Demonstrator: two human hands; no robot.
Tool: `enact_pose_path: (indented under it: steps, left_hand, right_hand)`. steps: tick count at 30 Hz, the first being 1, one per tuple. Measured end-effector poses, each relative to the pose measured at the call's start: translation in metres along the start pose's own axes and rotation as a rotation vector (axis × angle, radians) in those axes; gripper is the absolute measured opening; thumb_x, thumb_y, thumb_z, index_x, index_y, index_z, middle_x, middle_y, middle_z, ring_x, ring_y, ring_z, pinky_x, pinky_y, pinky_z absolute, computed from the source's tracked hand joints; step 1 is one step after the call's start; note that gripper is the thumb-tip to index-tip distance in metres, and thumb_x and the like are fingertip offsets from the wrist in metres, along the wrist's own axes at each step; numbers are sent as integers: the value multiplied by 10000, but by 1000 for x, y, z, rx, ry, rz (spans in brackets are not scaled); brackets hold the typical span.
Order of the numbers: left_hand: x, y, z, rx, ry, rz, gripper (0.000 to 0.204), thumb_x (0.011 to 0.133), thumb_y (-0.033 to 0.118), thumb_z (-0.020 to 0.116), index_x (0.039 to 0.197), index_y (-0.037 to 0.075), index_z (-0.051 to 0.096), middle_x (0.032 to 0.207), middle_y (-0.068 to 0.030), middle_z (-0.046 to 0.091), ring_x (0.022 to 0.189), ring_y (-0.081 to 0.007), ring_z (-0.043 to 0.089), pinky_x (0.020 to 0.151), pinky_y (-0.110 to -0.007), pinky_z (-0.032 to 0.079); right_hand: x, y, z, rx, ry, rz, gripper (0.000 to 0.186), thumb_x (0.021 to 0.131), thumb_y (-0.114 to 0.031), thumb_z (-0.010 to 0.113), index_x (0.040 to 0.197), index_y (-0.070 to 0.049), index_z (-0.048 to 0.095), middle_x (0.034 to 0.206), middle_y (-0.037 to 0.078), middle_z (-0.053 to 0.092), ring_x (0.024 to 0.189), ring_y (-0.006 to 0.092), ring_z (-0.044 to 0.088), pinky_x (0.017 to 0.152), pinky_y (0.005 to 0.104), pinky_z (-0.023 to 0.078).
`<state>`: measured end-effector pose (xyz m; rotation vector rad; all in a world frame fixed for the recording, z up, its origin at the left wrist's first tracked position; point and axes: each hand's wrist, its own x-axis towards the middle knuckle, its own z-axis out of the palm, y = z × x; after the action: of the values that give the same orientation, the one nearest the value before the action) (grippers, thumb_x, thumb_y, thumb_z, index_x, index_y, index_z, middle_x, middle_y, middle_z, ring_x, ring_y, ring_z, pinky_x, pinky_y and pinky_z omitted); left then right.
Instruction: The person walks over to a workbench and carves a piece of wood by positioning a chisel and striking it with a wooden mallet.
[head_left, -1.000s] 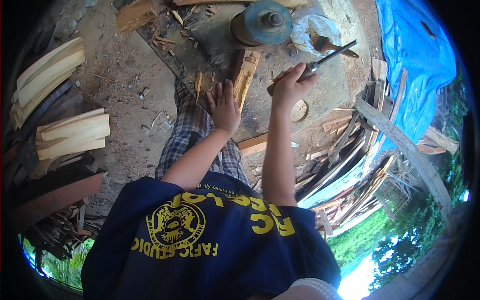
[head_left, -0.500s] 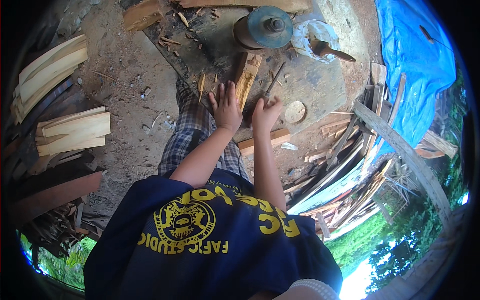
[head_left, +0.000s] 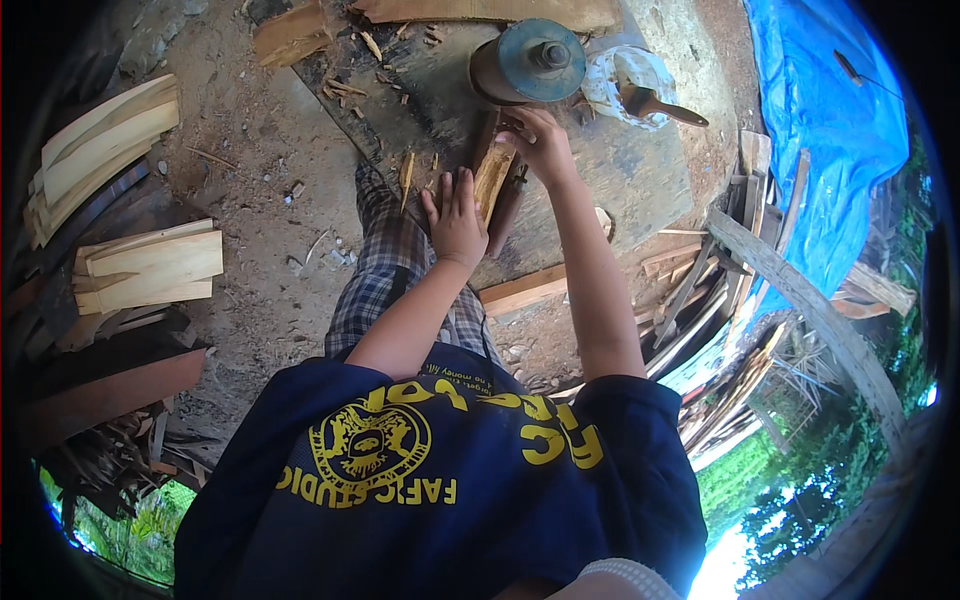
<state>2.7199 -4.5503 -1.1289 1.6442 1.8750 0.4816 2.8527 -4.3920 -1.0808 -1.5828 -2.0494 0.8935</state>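
A short wood block, its top roughly cut and yellowish, lies on a worn board in front of me. My left hand rests flat against its left side, fingers outstretched. At the block's far end, my right hand has its fingers and thumb curled onto the wood. Just right of the block lies a thin hand tool with a brown handle; its exact kind is hard to tell.
Beyond the block stands a dark metal cylinder with a blue-grey top. Beside it, a whitish tub carries a brush. Wood chips are scattered about. Thin boards are stacked at left; a blue tarp and scrap wood lie right.
My right hand has let go of the thin tool, now beside the block, and moved forward onto the block's far end. The left hand stays almost in place.
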Motion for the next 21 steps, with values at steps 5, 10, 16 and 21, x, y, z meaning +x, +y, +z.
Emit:
enact_pose_path:
  steps: [5,10,16,21]
  left_hand:
    - [-3,-3,0,-15,16,-3,562,950,152,432,1483,60,281,1514,-113,380,1442,-308,277,1177,-574,33]
    - [-3,-3,0,-21,5,8,557,952,165,426,1482,60,294,1515,-110,381,1440,-310,280,1177,-574,33]
    - [-4,-5,-2,-11,21,36,567,948,162,431,1488,65,290,1515,-102,383,1440,-317,277,1172,-588,31]
    - [-4,-4,-1,-7,18,43,563,945,159,434,1484,71,297,1519,-97,378,1441,-320,274,1171,-589,28]
  right_hand:
    - [-1,2,9,-212,78,-255,320,807,-162,735,1093,-38,661,1032,150,661,994,331,622,870,391,501]
    - [2,14,14,-281,158,-261,182,811,-123,701,962,-38,645,937,117,670,914,326,616,810,405,508]
    - [2,10,14,2,388,290,112,898,-99,610,964,-11,632,884,135,687,823,282,673,745,368,519]
    - [1,6,-6,82,399,329,207,907,-151,634,1091,-60,658,930,138,704,868,259,682,789,324,516]
